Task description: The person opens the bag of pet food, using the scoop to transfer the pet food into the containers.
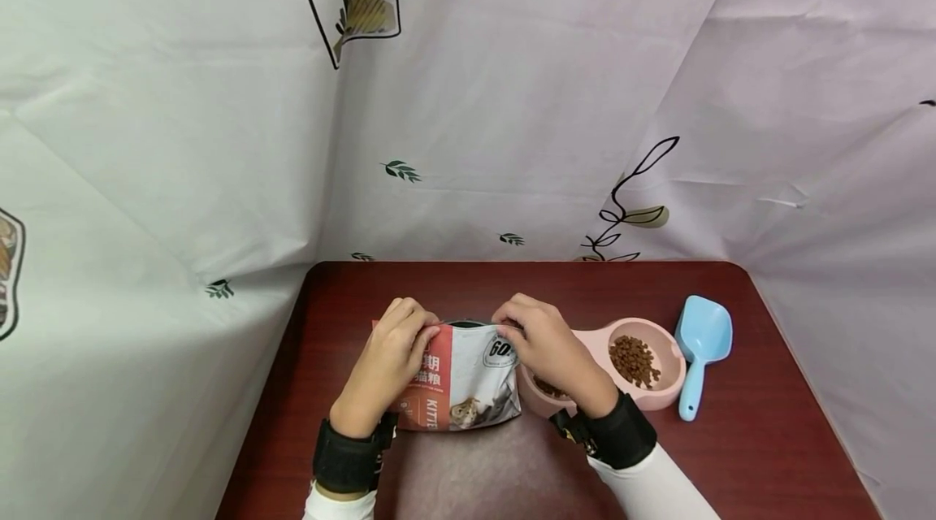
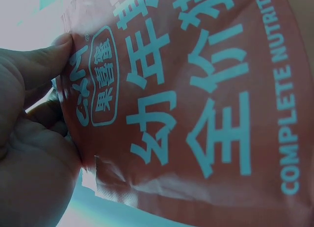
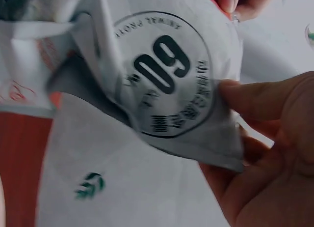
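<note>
A red and white kitten food bag (image 1: 475, 366) stands in front of me on the table. My left hand (image 1: 395, 349) pinches its top edge on the red side, thumb on the front face. On the white side, my right hand (image 1: 544, 341) pinches the same edge near the corner. Between the hands the mouth gapes a little, a dark gap showing behind the front panel. Close up in the left wrist view is the bag's red panel (image 2: 162, 99) with white lettering. The right wrist view shows its white panel (image 3: 167, 74), marked 60, with thumb and fingers on the edge.
Right of the bag is a pink double bowl (image 1: 669, 398), with brown kibble (image 1: 634, 361) in both halves. My right forearm and hand partly cover the nearer half. A light blue scoop (image 1: 704, 333) lies beside the bowl on the dark red table (image 1: 775, 439). White patterned cloth (image 1: 512, 122) hangs behind.
</note>
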{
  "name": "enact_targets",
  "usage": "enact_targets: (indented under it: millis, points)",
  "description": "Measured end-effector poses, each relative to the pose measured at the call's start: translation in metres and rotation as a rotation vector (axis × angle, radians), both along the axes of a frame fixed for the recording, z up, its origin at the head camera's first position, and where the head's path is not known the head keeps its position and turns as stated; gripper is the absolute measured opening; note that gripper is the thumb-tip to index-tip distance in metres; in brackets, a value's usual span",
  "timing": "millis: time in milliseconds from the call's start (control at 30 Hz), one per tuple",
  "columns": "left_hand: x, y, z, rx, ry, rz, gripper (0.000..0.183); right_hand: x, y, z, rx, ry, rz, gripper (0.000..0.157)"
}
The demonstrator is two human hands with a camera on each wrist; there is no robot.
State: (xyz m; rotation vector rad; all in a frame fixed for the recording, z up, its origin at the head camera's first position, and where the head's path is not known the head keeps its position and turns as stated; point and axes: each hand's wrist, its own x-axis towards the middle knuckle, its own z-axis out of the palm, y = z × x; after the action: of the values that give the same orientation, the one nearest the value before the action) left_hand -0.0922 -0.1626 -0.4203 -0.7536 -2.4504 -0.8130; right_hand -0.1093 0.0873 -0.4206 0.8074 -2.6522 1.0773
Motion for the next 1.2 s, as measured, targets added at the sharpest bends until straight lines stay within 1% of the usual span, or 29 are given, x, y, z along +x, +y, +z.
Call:
enact_targets:
  millis: [100,167,233,367,567,700,967,1200]
  points:
    - [0.0,-0.001,0.0,0.004,0.0,-0.005,0.004,0.002,-0.004,0.005,0.062,0.036,0.022,0.012]
    - [0.0,-0.001,0.0,0.005,-0.001,-0.006,0.005,0.003,-0.007,0.008,0.088,0.038,0.032,0.013]
    - [0.001,-0.001,0.0,0.005,0.002,-0.006,0.008,0.004,-0.008,0.009,0.104,0.036,0.036,0.012]
    - [0.001,-0.001,0.0,0.009,0.008,-0.007,0.008,0.006,-0.01,0.012,0.113,0.053,0.037,0.012]
    - [0.002,-0.001,0.001,0.008,0.0,-0.009,0.005,0.003,-0.012,0.01,0.065,0.09,0.064,0.013]
    - [0.002,-0.002,0.001,0.008,-0.003,-0.01,0.004,0.0,-0.013,0.006,0.011,0.097,0.055,0.009]
    - [0.001,-0.002,-0.001,0.015,0.005,-0.009,0.006,0.0,-0.015,0.001,-0.058,0.047,0.013,0.006]
    - [0.001,-0.002,-0.001,0.018,0.007,-0.01,0.006,0.001,-0.017,0.001,-0.086,0.003,-0.021,0.001]
